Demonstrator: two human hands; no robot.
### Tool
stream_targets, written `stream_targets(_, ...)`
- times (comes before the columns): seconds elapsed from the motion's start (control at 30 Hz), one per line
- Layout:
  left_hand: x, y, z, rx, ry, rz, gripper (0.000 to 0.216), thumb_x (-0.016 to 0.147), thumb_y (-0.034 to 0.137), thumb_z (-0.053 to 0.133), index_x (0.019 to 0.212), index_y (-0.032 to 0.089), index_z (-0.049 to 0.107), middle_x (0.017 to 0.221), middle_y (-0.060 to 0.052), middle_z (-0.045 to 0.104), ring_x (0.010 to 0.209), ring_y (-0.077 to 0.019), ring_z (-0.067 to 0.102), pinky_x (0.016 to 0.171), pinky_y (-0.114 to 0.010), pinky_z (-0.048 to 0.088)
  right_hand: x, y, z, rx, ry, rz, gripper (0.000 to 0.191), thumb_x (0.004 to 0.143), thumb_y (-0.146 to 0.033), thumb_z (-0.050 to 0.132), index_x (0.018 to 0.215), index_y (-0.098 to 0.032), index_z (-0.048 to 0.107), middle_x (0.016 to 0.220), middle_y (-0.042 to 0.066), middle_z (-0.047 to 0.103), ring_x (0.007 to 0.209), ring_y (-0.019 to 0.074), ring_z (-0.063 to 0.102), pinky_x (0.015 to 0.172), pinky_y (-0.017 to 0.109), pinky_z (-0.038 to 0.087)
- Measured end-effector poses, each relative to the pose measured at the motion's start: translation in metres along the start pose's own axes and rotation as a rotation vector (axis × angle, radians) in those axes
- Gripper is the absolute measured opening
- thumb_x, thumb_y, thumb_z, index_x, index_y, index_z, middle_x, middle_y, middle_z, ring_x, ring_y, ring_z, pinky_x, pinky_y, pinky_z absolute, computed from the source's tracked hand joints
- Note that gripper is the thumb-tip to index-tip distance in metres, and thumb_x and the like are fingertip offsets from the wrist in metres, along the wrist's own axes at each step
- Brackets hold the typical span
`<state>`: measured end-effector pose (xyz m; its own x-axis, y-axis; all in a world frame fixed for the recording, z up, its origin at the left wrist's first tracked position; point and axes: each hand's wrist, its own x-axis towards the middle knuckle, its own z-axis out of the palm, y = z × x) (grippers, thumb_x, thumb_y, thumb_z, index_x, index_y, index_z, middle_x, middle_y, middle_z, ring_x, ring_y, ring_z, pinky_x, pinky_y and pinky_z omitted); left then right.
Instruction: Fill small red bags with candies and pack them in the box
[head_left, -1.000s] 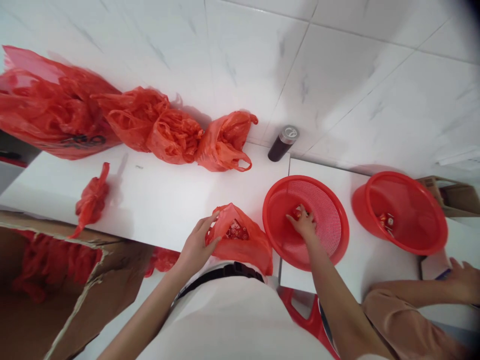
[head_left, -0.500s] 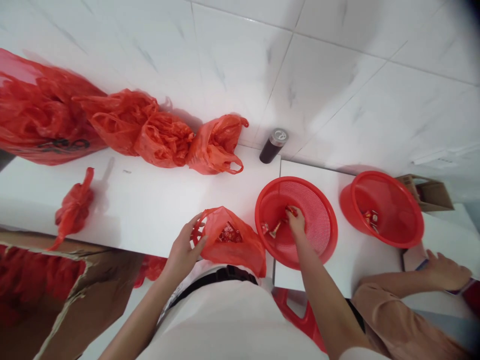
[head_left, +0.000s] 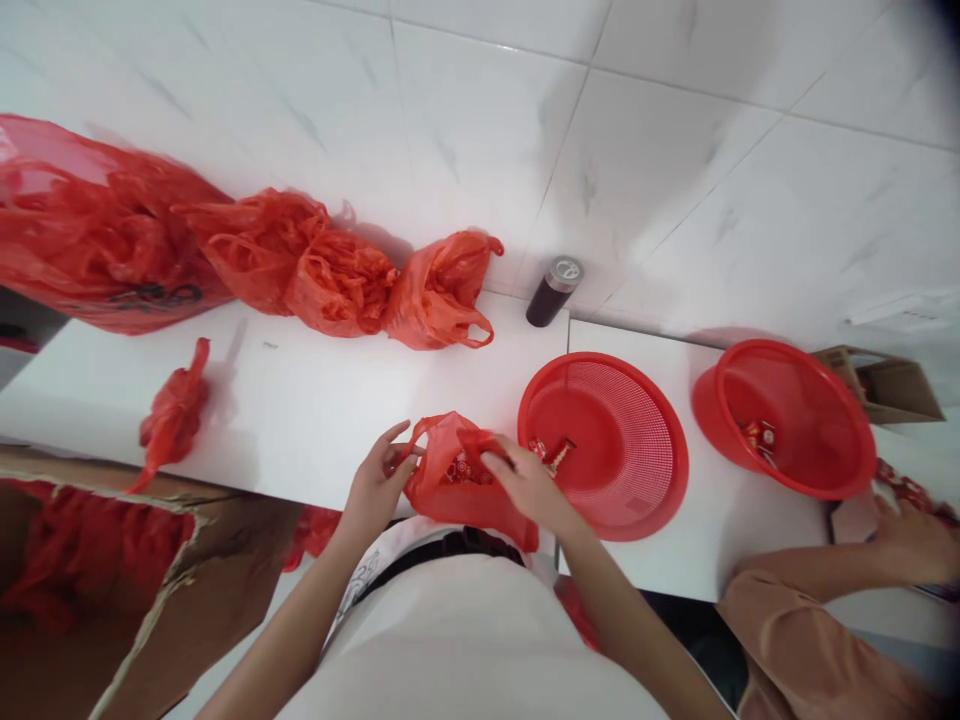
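A thin red plastic bag (head_left: 480, 505) sits on the table edge against my body, its mouth facing up. Small red patterned packets (head_left: 460, 466) show inside it. My left hand (head_left: 380, 478) is closed round the bag's left handle, with some fingers raised. On the other side, my right hand (head_left: 531, 487) has its fingers closed on red plastic at the bag's right rim; whether a packet is also in them is hidden. Just right of the bag stands a red mesh basket (head_left: 679, 450), with a few small wrapped pieces (head_left: 556, 455) at its left side.
Filled red bags (head_left: 341, 280) line the wall beside a dark tumbler (head_left: 555, 290). A knotted red bag (head_left: 176, 412) lies at left above an open carton (head_left: 225, 560) of red bags. At right are a second red basket (head_left: 795, 420), a small cardboard box (head_left: 885, 385) and a co-worker's arm (head_left: 810, 575).
My right hand has left the mesh basket, where it held small wrapped pieces, and moved left to the bag's rim. My left hand stays at the handle. The co-worker's hand shifted slightly right.
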<state>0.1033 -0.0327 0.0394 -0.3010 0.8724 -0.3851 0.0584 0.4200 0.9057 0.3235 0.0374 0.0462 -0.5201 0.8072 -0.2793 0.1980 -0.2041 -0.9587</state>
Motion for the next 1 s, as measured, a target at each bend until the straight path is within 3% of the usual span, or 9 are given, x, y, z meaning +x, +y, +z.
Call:
stream_targets(0.13,-0.002,0.002,-0.002,-0.063,0.042,-0.027,0.061,0.081,0.042,0.063,0.134,0.017,0.048,0.102,-0.008,0.071,0.088,-0.0193,0.066,0.088,-0.037,0.051,-0.001,0.007,0.014,-0.352,-0.053,-0.151,0.040,0.091,-0.032,0.052,0.131,-0.032,0.056,0.134,0.001,0.058,0.125,0.0207,0.051,0.108,0.041,0.038)
stream_targets(0.23,-0.005,0.003,-0.004,-0.064,0.056,-0.033,0.061,0.080,0.043,0.063,0.133,0.016,0.049,0.104,-0.010,0.072,0.093,-0.0206,0.065,0.089,-0.038,0.050,-0.002,0.022,-0.017,-0.427,0.170,-0.097,0.035,0.095,-0.035,0.045,0.125,-0.028,0.060,0.125,0.005,0.064,0.117,0.0203,0.057,0.102,0.039,0.043)
stream_targets(0.33,-0.009,0.005,-0.006,-0.050,0.024,-0.028,0.059,0.081,0.042,0.062,0.132,0.017,0.050,0.106,-0.010,0.071,0.088,-0.0198,0.065,0.085,-0.037,0.052,0.000,0.050,-0.062,-0.598,0.430,0.096,0.046,0.091,-0.044,0.049,0.134,-0.027,0.052,0.130,0.011,0.057,0.113,0.0257,0.057,0.095,0.042,0.045)
stream_targets(0.43,-0.012,0.010,-0.006,-0.050,-0.011,-0.023,0.057,0.081,0.042,0.061,0.131,0.017,0.050,0.110,-0.010,0.070,0.089,-0.0200,0.065,0.082,-0.036,0.053,0.003,0.085,-0.088,-0.681,0.462,0.426,0.074,0.079,-0.054,0.063,0.143,-0.023,0.041,0.132,0.018,0.050,0.109,0.0318,0.058,0.089,0.045,0.044)
stream_targets(0.53,-0.013,0.013,-0.004,-0.048,-0.019,-0.019,0.056,0.081,0.042,0.061,0.130,0.017,0.051,0.111,-0.011,0.069,0.091,-0.0200,0.065,0.078,-0.034,0.054,0.007,0.113,-0.086,-0.586,0.503,0.503,0.072,0.075,-0.052,0.069,0.137,-0.022,0.048,0.135,0.020,0.044,0.115,0.0351,0.052,0.092,0.045,0.040)
stream_targets(0.63,-0.012,0.012,-0.003,-0.029,-0.018,-0.005,0.054,0.082,0.042,0.060,0.129,0.018,0.052,0.111,-0.010,0.069,0.088,-0.0190,0.065,0.075,-0.032,0.054,0.014,0.124,-0.074,-0.425,0.516,0.402,0.046,0.076,-0.042,0.070,0.115,-0.020,0.062,0.132,0.016,0.047,0.116,0.0317,0.051,0.092,0.040,0.039)
stream_targets(0.7,-0.012,0.011,-0.002,-0.031,-0.029,0.003,0.054,0.082,0.042,0.061,0.129,0.018,0.052,0.111,-0.010,0.069,0.086,-0.0184,0.065,0.074,-0.032,0.054,0.020,0.124,-0.070,-0.329,0.485,0.366,0.032,0.076,-0.041,0.069,0.098,-0.018,0.064,0.120,0.014,0.056,0.105,0.0272,0.058,0.086,0.037,0.044)
stream_targets(0.87,-0.013,0.007,-0.006,-0.009,-0.002,0.014,0.051,0.085,0.042,0.058,0.130,0.019,0.052,0.112,-0.009,0.068,0.084,-0.0171,0.065,0.076,-0.032,0.054,0.024,0.104,-0.083,-0.013,0.451,0.276,0.036,0.078,-0.053,0.063,0.090,-0.020,0.054,0.103,0.009,0.067,0.081,0.0191,0.066,0.069,0.032,0.052)
stream_targets(1.0,-0.013,0.005,-0.009,-0.021,0.029,0.006,0.053,0.085,0.044,0.058,0.131,0.019,0.050,0.115,-0.010,0.067,0.090,-0.0194,0.065,0.078,-0.034,0.055,0.014,0.059,-0.084,0.212,0.414,0.221,0.038,0.078,-0.056,0.065,0.092,-0.023,0.053,0.099,0.003,0.068,0.066,0.0126,0.065,0.065,0.028,0.053)
